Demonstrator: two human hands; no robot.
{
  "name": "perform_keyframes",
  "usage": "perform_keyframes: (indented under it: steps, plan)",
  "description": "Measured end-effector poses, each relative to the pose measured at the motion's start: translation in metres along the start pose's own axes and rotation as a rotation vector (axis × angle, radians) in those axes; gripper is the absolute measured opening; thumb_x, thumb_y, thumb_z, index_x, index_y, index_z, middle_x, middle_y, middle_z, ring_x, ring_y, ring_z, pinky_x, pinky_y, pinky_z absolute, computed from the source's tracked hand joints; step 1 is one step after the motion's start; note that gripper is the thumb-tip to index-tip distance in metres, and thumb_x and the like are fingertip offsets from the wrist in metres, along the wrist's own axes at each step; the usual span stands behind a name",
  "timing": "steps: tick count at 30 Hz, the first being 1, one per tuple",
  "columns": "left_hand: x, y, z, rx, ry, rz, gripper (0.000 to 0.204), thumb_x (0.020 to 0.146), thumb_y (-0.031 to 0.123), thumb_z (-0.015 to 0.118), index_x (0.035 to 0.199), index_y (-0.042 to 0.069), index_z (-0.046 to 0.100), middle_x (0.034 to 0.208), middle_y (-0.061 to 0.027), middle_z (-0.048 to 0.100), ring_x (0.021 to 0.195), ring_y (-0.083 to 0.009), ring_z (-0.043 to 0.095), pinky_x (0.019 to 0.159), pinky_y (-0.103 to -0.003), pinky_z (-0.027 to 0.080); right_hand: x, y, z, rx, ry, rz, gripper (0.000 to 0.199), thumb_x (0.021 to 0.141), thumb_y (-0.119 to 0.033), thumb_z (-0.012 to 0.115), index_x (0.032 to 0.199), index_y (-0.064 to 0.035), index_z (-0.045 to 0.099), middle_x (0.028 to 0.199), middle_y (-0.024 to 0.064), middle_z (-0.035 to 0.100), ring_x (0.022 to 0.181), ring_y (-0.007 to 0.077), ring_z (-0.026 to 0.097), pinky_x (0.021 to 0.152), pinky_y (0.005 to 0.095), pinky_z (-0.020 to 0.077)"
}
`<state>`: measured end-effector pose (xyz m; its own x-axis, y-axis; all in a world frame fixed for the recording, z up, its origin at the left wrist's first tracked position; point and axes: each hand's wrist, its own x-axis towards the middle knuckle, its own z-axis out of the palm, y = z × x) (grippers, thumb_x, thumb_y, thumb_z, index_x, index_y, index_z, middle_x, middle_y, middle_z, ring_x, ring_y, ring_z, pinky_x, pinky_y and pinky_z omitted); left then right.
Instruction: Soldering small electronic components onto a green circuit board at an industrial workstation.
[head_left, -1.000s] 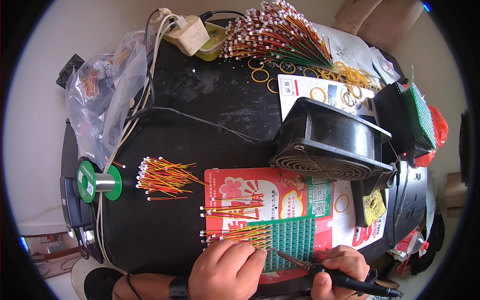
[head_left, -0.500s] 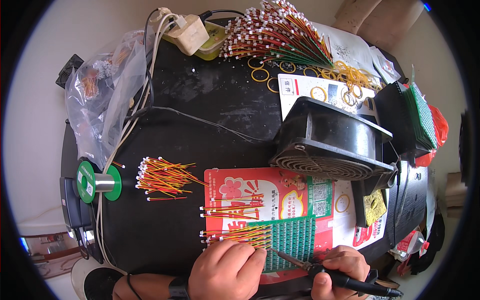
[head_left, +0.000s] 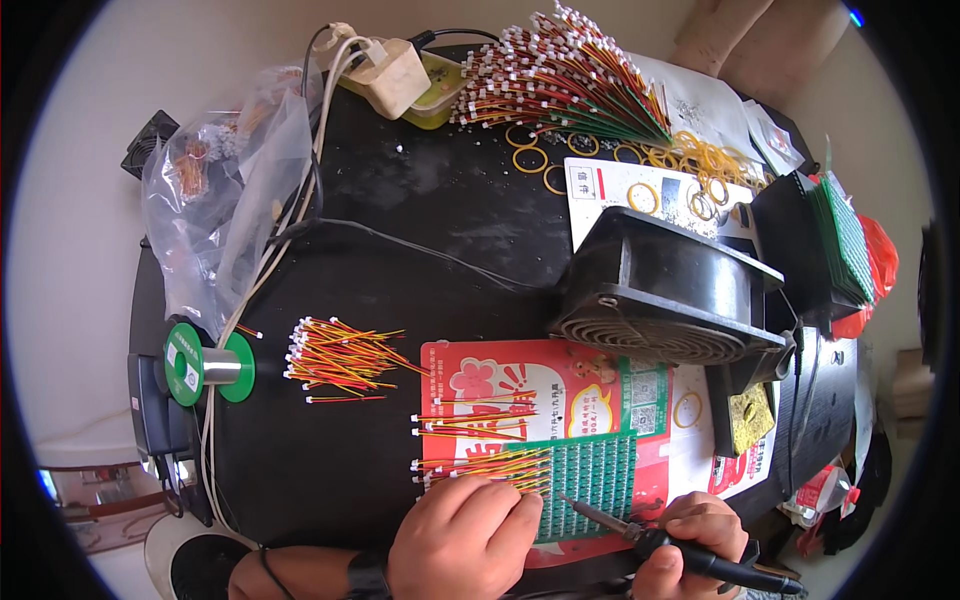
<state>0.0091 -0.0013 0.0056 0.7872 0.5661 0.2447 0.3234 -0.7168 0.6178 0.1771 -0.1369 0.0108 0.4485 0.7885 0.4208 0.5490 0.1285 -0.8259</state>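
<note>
My right hand (head_left: 705, 545) grips the black handle of a soldering iron (head_left: 655, 540), its metal tip over a green circuit board panel (head_left: 590, 480). At the panel's left edge my left hand (head_left: 465, 535) is closed in a pinch on a red and yellow wire; the fingertips largely hide it. Several wires with white plugs (head_left: 480, 465) lie side by side just above that hand, their ends at the panel. A few more wires (head_left: 470, 428) rest farther up on the red printed sheet (head_left: 650, 480) under the panel.
A loose wire pile (head_left: 340, 355) and a solder spool (head_left: 222, 366) lie to the left. A black fan (head_left: 670, 285) stands right of centre, near a yellow sponge (head_left: 752, 420). Rubber bands (head_left: 690, 155), a large wire bundle (head_left: 565, 80), a power adapter (head_left: 392, 78) and a plastic bag (head_left: 225, 200) lie farther back.
The soldering iron's tip has moved right, off the wire ends beside my left fingers and over the panel. My left hand stays pinched at the panel's edge. The whole view has shifted slightly.
</note>
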Motion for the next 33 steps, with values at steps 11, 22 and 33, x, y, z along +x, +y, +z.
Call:
perform_keyframes:
  steps: [11, 22, 33]
  plan:
    - [0.024, -0.030, -0.039, 0.101, 0.154, -0.096, 0.018, 0.073, -0.003, 0.076, 0.090, 0.002, 0.074, 0.086, -0.0118, 0.070, 0.074, -0.0297, 0.067, 0.068, -0.038, 0.054, -0.002, 0.003, -0.007, 0.002, -0.055, -0.026, 0.024, 0.099, -0.015, 0.062, 0.108, 0.0047, 0.050, 0.069, 0.0139, 0.055, 0.055, 0.0208, 0.053, 0.052, 0.0330, 0.0445]
    - [0.042, -0.063, -0.034, 0.129, 0.136, 0.008, 0.018, 0.077, -0.006, 0.072, 0.094, 0.000, 0.073, 0.089, -0.0135, 0.073, 0.081, -0.0334, 0.068, 0.072, -0.041, 0.054, -0.002, 0.002, -0.004, 0.019, -0.046, -0.047, 0.023, 0.099, -0.013, 0.062, 0.108, 0.0050, 0.051, 0.071, 0.0139, 0.056, 0.056, 0.0197, 0.054, 0.053, 0.0321, 0.0450]
    - [0.042, -0.047, -0.042, -0.001, 0.168, -0.118, 0.016, 0.082, -0.007, 0.068, 0.096, 0.000, 0.071, 0.083, -0.0109, 0.064, 0.077, -0.0270, 0.065, 0.065, -0.035, 0.050, -0.003, 0.003, -0.004, 0.013, -0.014, -0.057, 0.025, 0.099, -0.014, 0.064, 0.107, 0.0061, 0.052, 0.072, 0.0136, 0.057, 0.057, 0.0200, 0.055, 0.053, 0.0323, 0.0454]
